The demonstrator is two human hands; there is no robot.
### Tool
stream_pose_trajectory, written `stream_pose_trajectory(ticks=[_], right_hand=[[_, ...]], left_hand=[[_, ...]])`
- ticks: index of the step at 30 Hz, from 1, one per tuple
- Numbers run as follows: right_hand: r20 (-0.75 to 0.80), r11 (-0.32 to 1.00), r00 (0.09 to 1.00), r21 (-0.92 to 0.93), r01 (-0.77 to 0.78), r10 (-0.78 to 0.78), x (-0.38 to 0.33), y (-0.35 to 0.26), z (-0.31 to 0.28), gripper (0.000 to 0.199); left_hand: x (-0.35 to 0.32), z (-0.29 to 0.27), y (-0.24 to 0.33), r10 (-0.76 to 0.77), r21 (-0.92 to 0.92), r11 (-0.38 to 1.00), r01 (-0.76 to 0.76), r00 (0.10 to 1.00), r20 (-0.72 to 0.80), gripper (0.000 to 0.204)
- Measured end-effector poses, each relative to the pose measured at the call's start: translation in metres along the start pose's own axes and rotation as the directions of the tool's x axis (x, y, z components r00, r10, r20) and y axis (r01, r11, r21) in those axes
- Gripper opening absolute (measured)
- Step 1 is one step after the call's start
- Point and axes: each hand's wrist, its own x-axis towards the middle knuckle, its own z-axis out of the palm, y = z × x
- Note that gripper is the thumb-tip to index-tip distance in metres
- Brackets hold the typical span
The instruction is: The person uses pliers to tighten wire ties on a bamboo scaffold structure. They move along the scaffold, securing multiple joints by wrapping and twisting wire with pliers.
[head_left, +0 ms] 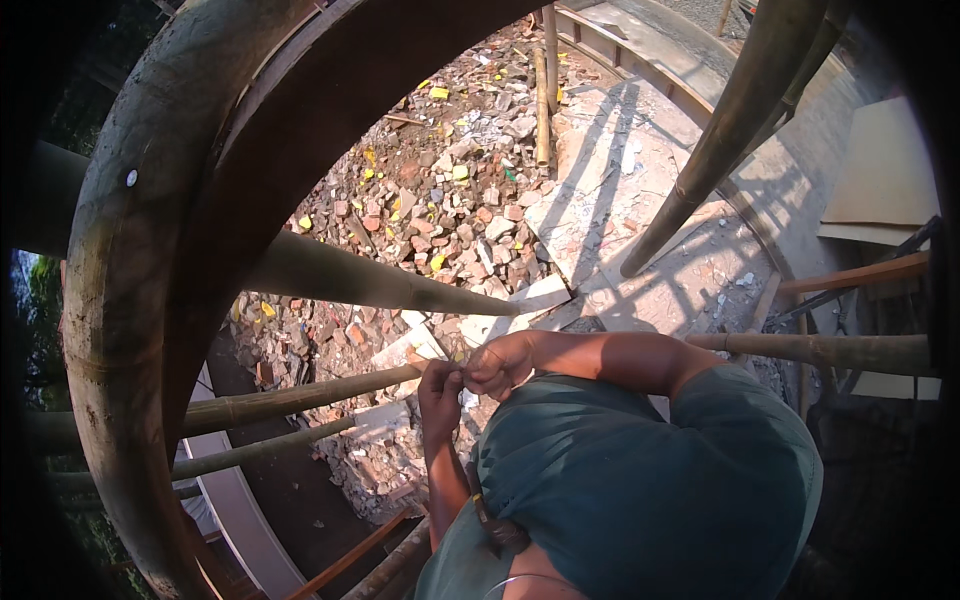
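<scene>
My left hand (pixel 440 392) and my right hand (pixel 500 366) meet in front of my green shirt (pixel 640 470), with their fingertips close together. The fingers of both are closed in a pinch. Whatever lies between them is too small to make out. A bamboo pole (pixel 310 398) runs in from the left and ends visually just behind my left hand. Above it a thicker pole (pixel 390 284) slants down toward the right and passes beyond my hands.
Far below lies rubble (pixel 440 210) of broken brick and stone. A large bamboo pole (pixel 120 330) and a dark beam (pixel 215 260) curve along the left. Another upright pole (pixel 725 135) stands at the upper right, near pale boards (pixel 885 165). A horizontal pole (pixel 850 350) is at the right.
</scene>
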Motion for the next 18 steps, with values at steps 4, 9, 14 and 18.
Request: stream_pose_trajectory(ticks=[4, 9, 14, 18], right_hand=[[-0.167, 0.917, 0.980, -0.361, -0.167, 0.113, 0.003, -0.004, 0.005, 0.028], [-0.342, 0.141, 0.931, -0.935, -0.325, -0.124, -0.005, -0.038, 0.036, 0.026], [-0.673, 0.039, 0.680, -0.718, -0.695, -0.291, -0.028, -0.041, 0.077, 0.024], [-0.642, 0.050, 0.313, -0.482, -0.875, -0.700, -0.037, -0.017, 0.090, 0.019]], left_hand=[[0.006, -0.032, 0.008, -0.138, -0.140, 0.973, 0.182, 0.950, 0.279, 0.017], [0.026, -0.036, 0.015, -0.249, 0.106, 0.968, 0.225, 0.868, 0.429, 0.020], [0.047, 0.003, 0.026, -0.087, 0.402, 0.913, -0.074, 0.926, 0.368, 0.008], [0.057, 0.039, 0.025, -0.128, 0.620, 0.785, 0.007, 0.980, 0.151, 0.016]])
